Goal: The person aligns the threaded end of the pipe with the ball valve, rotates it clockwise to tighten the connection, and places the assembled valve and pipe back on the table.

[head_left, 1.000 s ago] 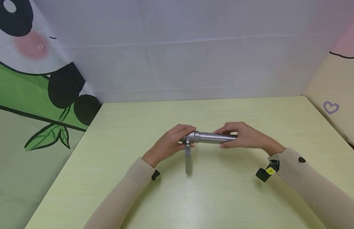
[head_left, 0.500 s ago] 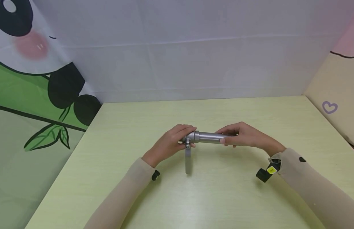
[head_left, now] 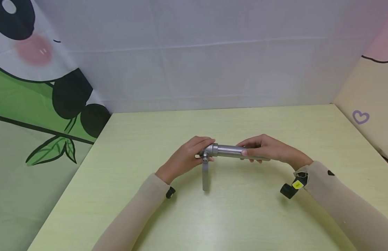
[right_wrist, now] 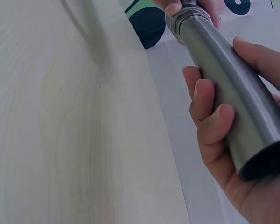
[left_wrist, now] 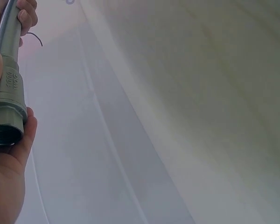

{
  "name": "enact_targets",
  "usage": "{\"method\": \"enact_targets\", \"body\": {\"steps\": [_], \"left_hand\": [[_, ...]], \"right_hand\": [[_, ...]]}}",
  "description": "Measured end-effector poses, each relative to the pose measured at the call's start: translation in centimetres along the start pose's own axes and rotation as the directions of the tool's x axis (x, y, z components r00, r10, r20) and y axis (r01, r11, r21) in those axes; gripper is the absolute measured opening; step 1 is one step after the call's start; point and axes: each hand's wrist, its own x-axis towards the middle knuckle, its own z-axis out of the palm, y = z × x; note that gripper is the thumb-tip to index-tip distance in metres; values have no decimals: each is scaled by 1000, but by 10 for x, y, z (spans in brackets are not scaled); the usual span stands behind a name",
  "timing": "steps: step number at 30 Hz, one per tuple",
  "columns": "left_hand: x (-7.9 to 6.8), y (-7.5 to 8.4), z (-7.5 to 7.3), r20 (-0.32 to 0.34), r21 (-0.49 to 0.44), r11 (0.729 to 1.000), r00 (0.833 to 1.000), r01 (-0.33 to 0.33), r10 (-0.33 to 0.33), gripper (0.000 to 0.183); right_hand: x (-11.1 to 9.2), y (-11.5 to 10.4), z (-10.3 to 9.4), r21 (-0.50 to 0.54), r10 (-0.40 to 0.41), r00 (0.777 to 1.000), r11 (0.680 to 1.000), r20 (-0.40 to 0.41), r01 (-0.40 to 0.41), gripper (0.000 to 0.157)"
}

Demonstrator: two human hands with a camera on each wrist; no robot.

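Above the table my left hand (head_left: pixel 190 153) grips a metal ball valve (left_wrist: pixel 10 88), fingers over the top and thumb below. The valve's flat lever handle (head_left: pixel 205 176) points toward me. Raised lettering and a threaded open end show on its body in the left wrist view. A smooth steel pipe (right_wrist: pixel 233 88) extends from the valve's right end, in line with it. My right hand (head_left: pixel 264 148) holds this pipe, fingers curled round one side and thumb on the other. The pipe's hollow end faces the right wrist camera. The joint's inner threads are hidden.
The pale wooden table (head_left: pixel 181 216) lies under both hands. Behind it hangs a light cloth backdrop (head_left: pixel 212 69), with a printed cartoon panel (head_left: pixel 40 94) on the left and a beige panel (head_left: pixel 363 94) on the right. A small black camera (head_left: pixel 289 191) is strapped at the right wrist.
My right hand's thumb and fingers have shifted round the pipe, from a loose hold at its end to a closer grip. The left hand and valve stay almost still.
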Motion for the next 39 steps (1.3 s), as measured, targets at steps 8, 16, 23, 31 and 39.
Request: {"method": "enact_targets", "body": {"steps": [8,16,23,31,39], "left_hand": [[0,0,0,-14,-4,1000,1000,-21,21,54],[1,1,-3,-18,1,1000,999,-31,31,53],[2,1,-4,-5,8,1000,1000,-30,30,53],[5,-1,-5,49,16,1000,999,-25,24,54],[13,-4,-8,187,-1,998,981,57,-56,54]], "right_hand": [[0,2,-1,58,-46,997,997,56,43,36],[1,3,-1,33,-45,998,999,51,44,34],[0,3,-2,16,9,999,1000,36,-9,35],[2,5,0,-6,24,1000,1000,16,-24,37],[4,16,0,-57,60,998,996,-36,-62,39]]}}
